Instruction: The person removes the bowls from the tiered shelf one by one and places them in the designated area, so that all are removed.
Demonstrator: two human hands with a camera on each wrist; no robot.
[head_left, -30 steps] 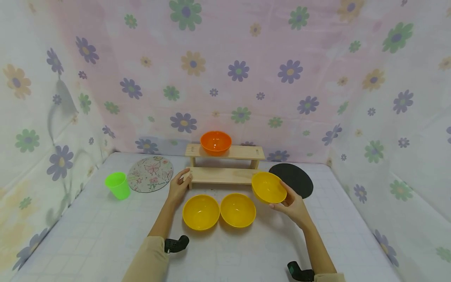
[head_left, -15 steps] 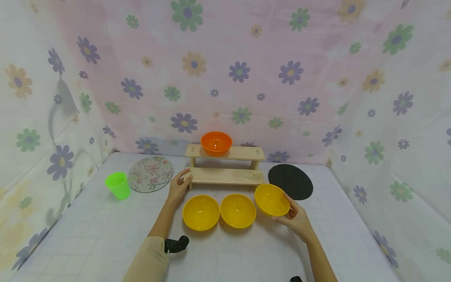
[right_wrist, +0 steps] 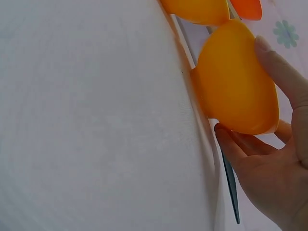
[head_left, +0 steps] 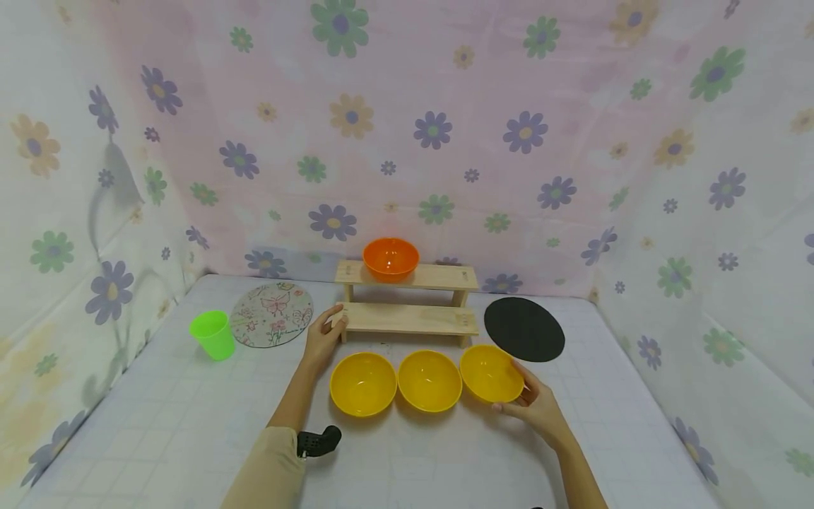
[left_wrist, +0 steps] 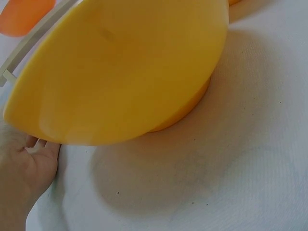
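Observation:
Three yellow bowls stand in a row on the white cloth: a left bowl (head_left: 363, 384), a middle bowl (head_left: 429, 381) and a right bowl (head_left: 492, 375). My right hand (head_left: 539, 413) grips the right bowl at its right side; in the right wrist view the thumb (right_wrist: 280, 67) lies near the rim and the fingers reach beneath the side. My left hand (head_left: 321, 341) holds the left end of the lower step of a two-step wooden shelf (head_left: 407, 318). On the upper step sits an orange bowl (head_left: 391, 260). In the left wrist view a yellow bowl (left_wrist: 125, 72) hides most of the left fingers.
A green cup (head_left: 213, 335) stands at the left beside a round mat with butterfly drawings (head_left: 272, 315). A round black mat (head_left: 524, 329) lies right of the shelf. Flowered cloth walls (head_left: 407, 162) enclose the back and sides.
My right hand has brought the right yellow bowl down and toward me, from beside the shelf's lower step into the row with the other two. My left hand has stayed on the shelf.

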